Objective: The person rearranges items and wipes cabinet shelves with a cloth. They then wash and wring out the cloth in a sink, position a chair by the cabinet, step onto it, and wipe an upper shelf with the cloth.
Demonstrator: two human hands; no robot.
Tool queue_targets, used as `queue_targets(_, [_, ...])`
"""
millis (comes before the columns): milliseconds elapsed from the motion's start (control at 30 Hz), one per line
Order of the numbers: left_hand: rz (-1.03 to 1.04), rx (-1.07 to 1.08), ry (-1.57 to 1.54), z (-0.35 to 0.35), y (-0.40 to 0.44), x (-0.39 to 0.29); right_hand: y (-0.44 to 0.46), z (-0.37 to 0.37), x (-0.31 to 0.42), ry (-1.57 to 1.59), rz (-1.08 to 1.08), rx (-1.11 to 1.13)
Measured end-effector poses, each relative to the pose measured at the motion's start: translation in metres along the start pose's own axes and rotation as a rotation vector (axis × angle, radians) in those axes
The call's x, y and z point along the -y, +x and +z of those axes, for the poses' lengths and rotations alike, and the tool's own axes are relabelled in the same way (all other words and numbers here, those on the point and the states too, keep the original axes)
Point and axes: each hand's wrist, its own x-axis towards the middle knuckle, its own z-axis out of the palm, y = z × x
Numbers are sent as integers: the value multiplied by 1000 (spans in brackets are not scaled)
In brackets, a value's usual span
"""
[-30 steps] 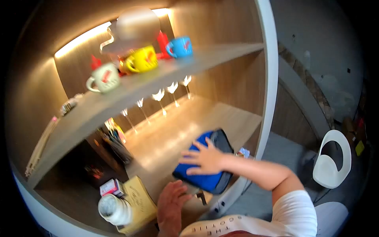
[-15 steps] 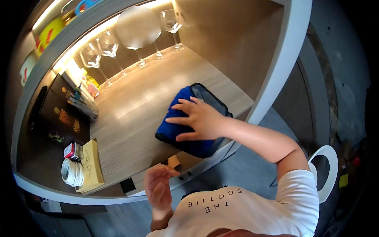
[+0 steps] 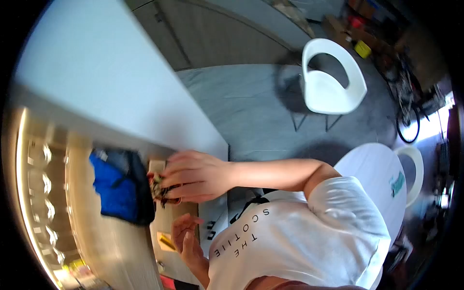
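The patterned item (image 3: 157, 189) is just right of the blue bag (image 3: 116, 188), at the right hand (image 3: 197, 176); its fingers half-curl, grip unclear. The left hand (image 3: 186, 237) is loosely open, empty. Gentle, even finger pressure should suit.

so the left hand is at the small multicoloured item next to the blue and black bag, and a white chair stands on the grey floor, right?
Not quite: in the head view it is the right hand that is at the small multicoloured item next to the blue and black bag. The rest holds.
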Motion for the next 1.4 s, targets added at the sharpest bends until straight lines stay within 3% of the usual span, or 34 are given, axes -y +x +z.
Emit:
queue_targets(100, [-93, 137, 25, 40, 42, 17, -147, -49, -15, -187, 459, 311])
queue_targets(233, [-180, 357, 106, 126, 101, 46, -321, -158, 11, -503, 1041, 476])
queue_targets(267, [-200, 420, 116, 149, 117, 60, -361, -184, 22, -488, 1323, 571])
queue_targets(300, [-224, 474, 125, 176, 130, 71, -397, -213, 36, -586, 1371, 600])
queue_targets(367, [-267, 535, 125, 246, 150, 86, -447, -265, 63, -662, 1649, 555])
queue_targets(567, [-305, 940, 220, 433, 186, 133, -528, -370, 132, -830, 1987, 218])
queue_targets(733, [-365, 1119, 236, 528, 198, 172, -558, -413, 160, -860, 2137, -46])
queue_targets(900, [-344, 1171, 336, 617, 216, 205, -596, -445, 163, -807, 2205, -19])
queue_targets(1000, [-320, 1197, 319, 678, 217, 224, -615, -465, 162, -889, 2160, 105])
queue_targets(1067, [-346, 1228, 277, 720, 224, 248, -618, -483, 157, -646, 2346, 127])
queue_targets(1167, [-356, 1239, 251, 793, 223, 261, -640, -511, 143, -392, 2449, 58])
queue_targets(1300, [-365, 1209, 282, 852, 219, 269, -688, -577, 112, -472, 2344, -14])
queue_targets(1367, [-370, 1162, 274, 869, 214, 277, -711, -628, 73, -785, 2141, -95])
queue_targets(1400, [-412, 1134, 283, 875, 209, 281, -707, -661, 48, -764, 2140, -132])
